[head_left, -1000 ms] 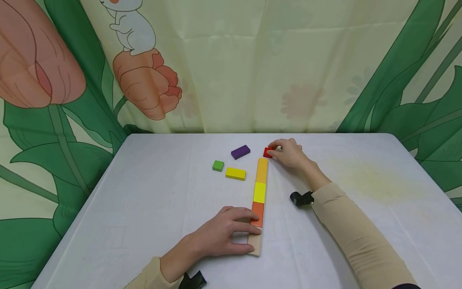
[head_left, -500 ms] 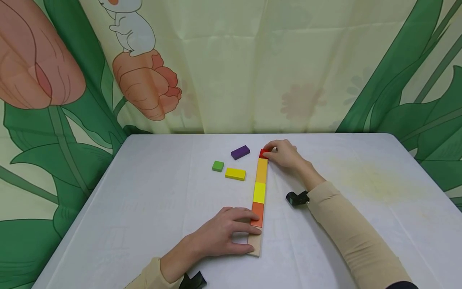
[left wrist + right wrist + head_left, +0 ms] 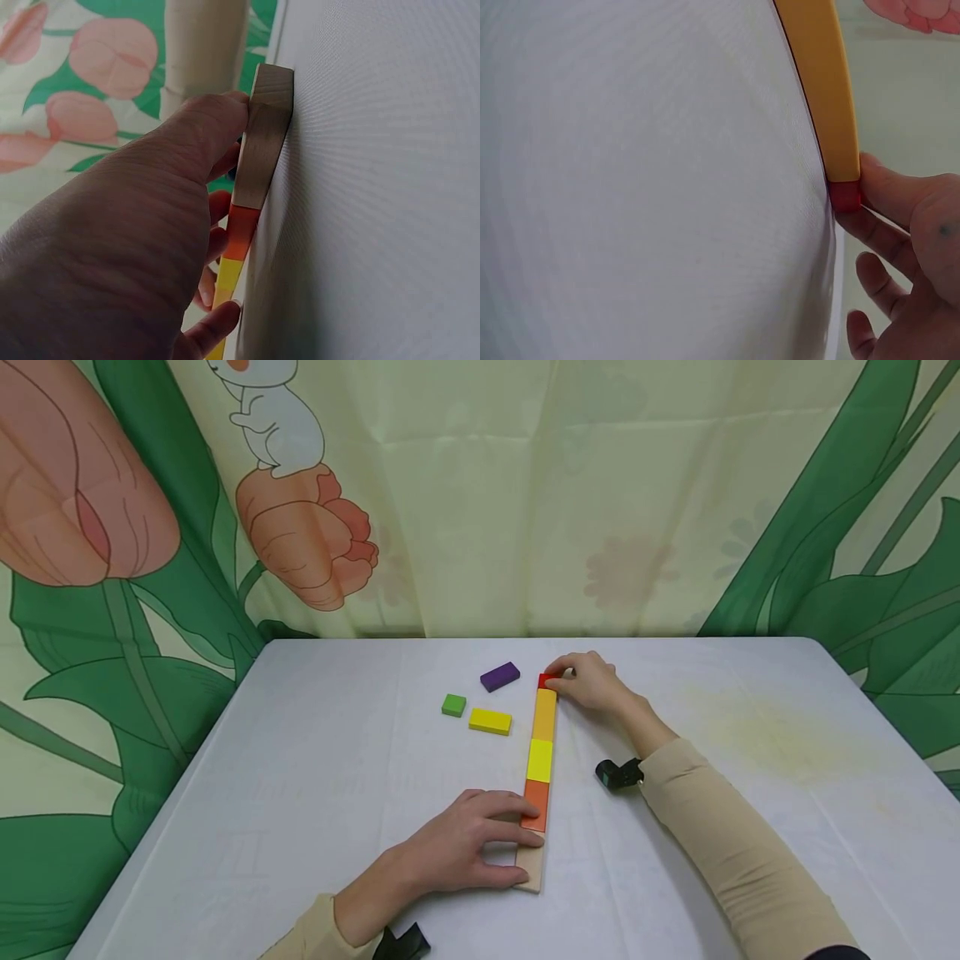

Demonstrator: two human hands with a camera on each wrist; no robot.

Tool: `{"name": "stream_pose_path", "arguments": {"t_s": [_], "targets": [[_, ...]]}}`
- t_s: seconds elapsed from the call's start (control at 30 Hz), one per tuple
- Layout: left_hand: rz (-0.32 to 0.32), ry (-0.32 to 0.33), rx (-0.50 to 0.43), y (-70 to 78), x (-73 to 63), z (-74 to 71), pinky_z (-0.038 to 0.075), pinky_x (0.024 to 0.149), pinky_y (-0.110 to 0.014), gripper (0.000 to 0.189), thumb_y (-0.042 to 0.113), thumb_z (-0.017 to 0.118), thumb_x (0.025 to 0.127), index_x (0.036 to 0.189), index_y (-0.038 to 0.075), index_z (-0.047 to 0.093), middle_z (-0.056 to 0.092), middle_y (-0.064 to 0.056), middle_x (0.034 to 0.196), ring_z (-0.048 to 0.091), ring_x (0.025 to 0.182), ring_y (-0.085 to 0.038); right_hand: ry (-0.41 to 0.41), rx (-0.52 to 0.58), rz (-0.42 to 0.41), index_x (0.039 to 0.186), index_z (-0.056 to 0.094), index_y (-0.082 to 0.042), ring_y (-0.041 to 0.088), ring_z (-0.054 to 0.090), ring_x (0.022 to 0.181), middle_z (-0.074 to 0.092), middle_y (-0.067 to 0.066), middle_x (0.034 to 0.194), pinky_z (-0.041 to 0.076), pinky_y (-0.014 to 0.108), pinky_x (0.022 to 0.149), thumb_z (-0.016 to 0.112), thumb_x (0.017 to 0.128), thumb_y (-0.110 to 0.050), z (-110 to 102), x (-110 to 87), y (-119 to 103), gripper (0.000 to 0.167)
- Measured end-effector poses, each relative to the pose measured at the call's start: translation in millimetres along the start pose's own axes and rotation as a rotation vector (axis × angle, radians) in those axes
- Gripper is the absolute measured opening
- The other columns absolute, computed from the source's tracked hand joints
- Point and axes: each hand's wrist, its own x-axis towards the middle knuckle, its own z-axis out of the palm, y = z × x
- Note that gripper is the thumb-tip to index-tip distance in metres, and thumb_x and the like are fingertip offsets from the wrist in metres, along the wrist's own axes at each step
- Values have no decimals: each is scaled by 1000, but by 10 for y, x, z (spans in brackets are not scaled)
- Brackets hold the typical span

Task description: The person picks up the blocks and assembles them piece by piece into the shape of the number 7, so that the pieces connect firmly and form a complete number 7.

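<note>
A straight row of wooden blocks runs away from me in the head view. It holds a natural wood block (image 3: 529, 868), an orange block (image 3: 536, 795), a yellow block (image 3: 539, 762), a longer amber block (image 3: 544, 714) and a small red block (image 3: 545, 681). My left hand (image 3: 468, 843) rests over the near end, fingers spread and fairly straight, touching the wood and orange blocks. At the far end my right hand (image 3: 592, 681) pinches the red block between thumb and forefinger. In the right wrist view the red block (image 3: 845, 196) sits flush against the amber one (image 3: 821, 82).
Left of the row lie a purple block (image 3: 500, 677), a small green block (image 3: 453, 705) and a long yellow block (image 3: 490, 722). The white-covered table (image 3: 300, 793) ends at a patterned curtain (image 3: 480, 502) behind. Black wrist cameras (image 3: 618, 774) sit near the cuffs.
My right hand has brought the red block leftward and slightly toward me, from beside the row's far end into line, against the amber block. My left hand has stayed put.
</note>
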Motion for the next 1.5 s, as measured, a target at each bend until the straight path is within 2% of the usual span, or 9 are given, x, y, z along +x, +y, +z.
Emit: {"name": "stream_pose_path", "arguments": {"t_s": [0.33, 0.53, 0.9, 1.5], "targets": [[-13, -9, -3, 3, -1, -1, 38, 107, -38, 36, 40, 75, 91, 125, 27, 74, 57, 10, 139, 45, 132, -8, 0, -2, 18, 121, 73, -8, 32, 51, 109, 70, 8, 113, 23, 67, 100, 66, 99, -21, -4, 11, -21, 27], [-14, -11, -8, 3, 0, 0, 38, 107, -38, 35, 39, 75, 92, 125, 27, 74, 57, 9, 139, 45, 132, -8, -1, -10, 34, 122, 72, -8, 33, 48, 113, 70, 9, 114, 24, 66, 99, 67, 99, -21, -7, 6, -27, 27], [-23, -17, -7, -1, 4, -2, 38, 107, -38, 36, 40, 75, 92, 125, 28, 73, 56, 10, 139, 45, 132, -8, -3, -18, 26, 121, 73, -8, 33, 51, 109, 70, 8, 114, 20, 72, 101, 66, 99, -21, -7, 0, -24, 27], [-14, 17, -24, -1, 10, 4, 39, 106, -37, 31, 33, 76, 92, 122, 26, 75, 58, 9, 136, 47, 130, -7, -14, -27, 39, 123, 72, -9, 37, 43, 117, 69, 9, 116, 20, 69, 100, 65, 99, -22, -7, -17, -34, 28]]}}
